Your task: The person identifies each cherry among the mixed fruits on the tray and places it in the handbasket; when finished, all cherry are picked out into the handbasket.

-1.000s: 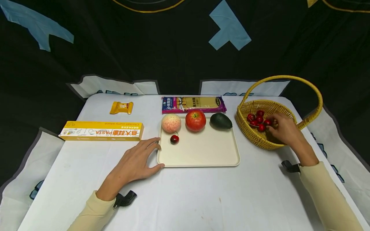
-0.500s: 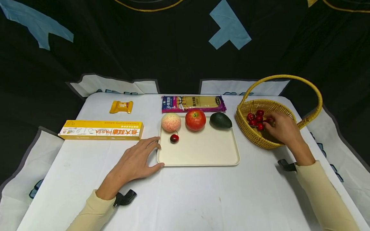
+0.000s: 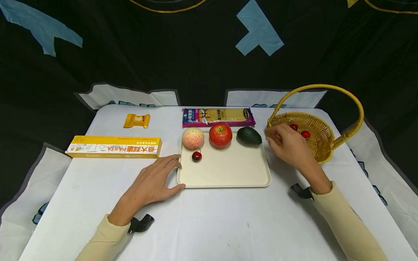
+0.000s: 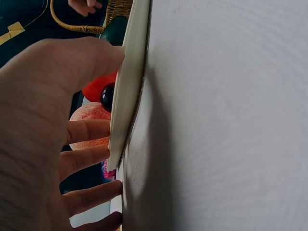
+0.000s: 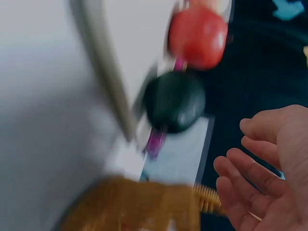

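My left hand [image 3: 153,181] touches the left edge and near corner of a cream tray [image 3: 225,177], thumb and fingers spread. On the tray are a speckled pink-and-cream ball-shaped fruit [image 3: 193,138], a red apple [image 3: 220,135], a dark green avocado [image 3: 249,136] and a dark red cherry [image 3: 196,156] with a stem. My right hand [image 3: 290,145] is over the left rim of a wicker basket [image 3: 318,125]. Its fingers are loosely bent, and nothing shows between them in the right wrist view. Cherries [image 3: 305,134] show inside the basket; the hand hides part of the interior.
A purple-ended noodle packet [image 3: 218,117] lies behind the tray. To the left are a yellow pasta box [image 3: 114,147] and a small orange-yellow wrapped snack [image 3: 136,120]. The basket's tall handle [image 3: 326,87] arches up at the right. A black curtain [image 3: 130,54] hangs behind the table.
My right hand has moved left from among the cherries in the basket to its left rim. The cherry its fingers were at remains in the basket. My left hand has stayed in place.
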Motion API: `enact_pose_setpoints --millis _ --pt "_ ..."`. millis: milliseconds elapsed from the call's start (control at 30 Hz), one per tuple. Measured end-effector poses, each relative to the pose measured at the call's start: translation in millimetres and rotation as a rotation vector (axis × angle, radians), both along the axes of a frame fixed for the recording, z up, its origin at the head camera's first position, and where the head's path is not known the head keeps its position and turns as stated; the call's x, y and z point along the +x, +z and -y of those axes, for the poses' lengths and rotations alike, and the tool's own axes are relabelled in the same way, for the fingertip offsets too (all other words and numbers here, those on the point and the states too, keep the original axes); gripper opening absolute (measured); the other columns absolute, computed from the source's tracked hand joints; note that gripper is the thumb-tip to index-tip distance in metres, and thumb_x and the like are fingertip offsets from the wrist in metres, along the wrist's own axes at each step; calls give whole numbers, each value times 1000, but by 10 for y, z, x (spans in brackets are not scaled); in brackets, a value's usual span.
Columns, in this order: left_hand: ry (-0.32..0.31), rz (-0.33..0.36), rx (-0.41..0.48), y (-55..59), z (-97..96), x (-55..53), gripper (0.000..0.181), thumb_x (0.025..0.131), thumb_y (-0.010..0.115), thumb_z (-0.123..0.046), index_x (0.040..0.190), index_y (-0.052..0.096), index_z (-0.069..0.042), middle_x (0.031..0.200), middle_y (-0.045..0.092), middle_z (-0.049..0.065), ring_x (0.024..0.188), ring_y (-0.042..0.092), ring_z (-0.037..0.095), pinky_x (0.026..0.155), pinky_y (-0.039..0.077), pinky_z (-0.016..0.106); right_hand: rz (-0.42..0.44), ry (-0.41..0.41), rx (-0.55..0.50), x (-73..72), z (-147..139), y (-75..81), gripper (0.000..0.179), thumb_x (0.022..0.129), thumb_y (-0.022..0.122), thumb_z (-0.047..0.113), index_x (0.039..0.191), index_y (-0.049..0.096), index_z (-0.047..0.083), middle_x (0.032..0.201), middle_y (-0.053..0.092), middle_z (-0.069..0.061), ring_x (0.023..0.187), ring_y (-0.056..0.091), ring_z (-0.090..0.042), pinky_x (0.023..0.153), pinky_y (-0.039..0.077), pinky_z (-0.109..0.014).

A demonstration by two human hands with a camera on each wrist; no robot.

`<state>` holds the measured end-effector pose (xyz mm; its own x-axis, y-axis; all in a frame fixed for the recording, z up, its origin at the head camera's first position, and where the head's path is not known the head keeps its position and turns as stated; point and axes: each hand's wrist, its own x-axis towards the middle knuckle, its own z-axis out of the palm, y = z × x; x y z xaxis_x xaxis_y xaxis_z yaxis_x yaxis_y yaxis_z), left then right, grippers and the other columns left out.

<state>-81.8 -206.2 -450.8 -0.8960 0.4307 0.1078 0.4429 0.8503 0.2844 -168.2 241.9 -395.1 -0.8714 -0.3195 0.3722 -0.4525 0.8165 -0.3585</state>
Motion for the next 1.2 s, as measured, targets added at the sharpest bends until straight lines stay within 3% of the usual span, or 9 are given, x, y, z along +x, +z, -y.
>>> enact_pose_setpoints --millis 467,600,833,1067,1200 --pt "-8 -20 10 0 13 -1 61 88 80 -59 131 68 -17 162 51 5 143 54 31 100 57 57 40 273 43 106 898 -136 34 93 85 18 124 74 9 110 71 -11 93 75 -27 75 63 -42" --pt "-5 -18 6 -6 11 -2 62 87 80 -59 132 68 -17 162 51 5 143 54 31 101 56 57 81 339 65 115 1123 -198 36 94 84 21 127 73 10 117 73 -10 96 76 -25 78 63 -40" --pt "-4 -14 -3 -9 7 -4 62 88 79 -60 131 68 -17 163 51 5 143 54 31 102 56 56 201 406 146 109 1497 -274 43 97 82 27 136 70 11 130 71 -7 101 72 -19 88 63 -38" --pt "-3 -7 11 -6 12 -4 56 88 79 -59 128 67 -21 164 50 2 142 54 29 99 57 56 221 477 196 80 1735 -293 47 98 80 27 141 68 12 136 67 -8 114 68 -23 97 60 -41" --pt "-3 -10 15 -7 21 -1 56 88 79 -59 127 67 -21 164 50 1 142 54 29 98 57 56 230 508 188 54 1813 -313 39 98 81 22 134 71 12 131 67 -6 109 68 -21 96 60 -38"
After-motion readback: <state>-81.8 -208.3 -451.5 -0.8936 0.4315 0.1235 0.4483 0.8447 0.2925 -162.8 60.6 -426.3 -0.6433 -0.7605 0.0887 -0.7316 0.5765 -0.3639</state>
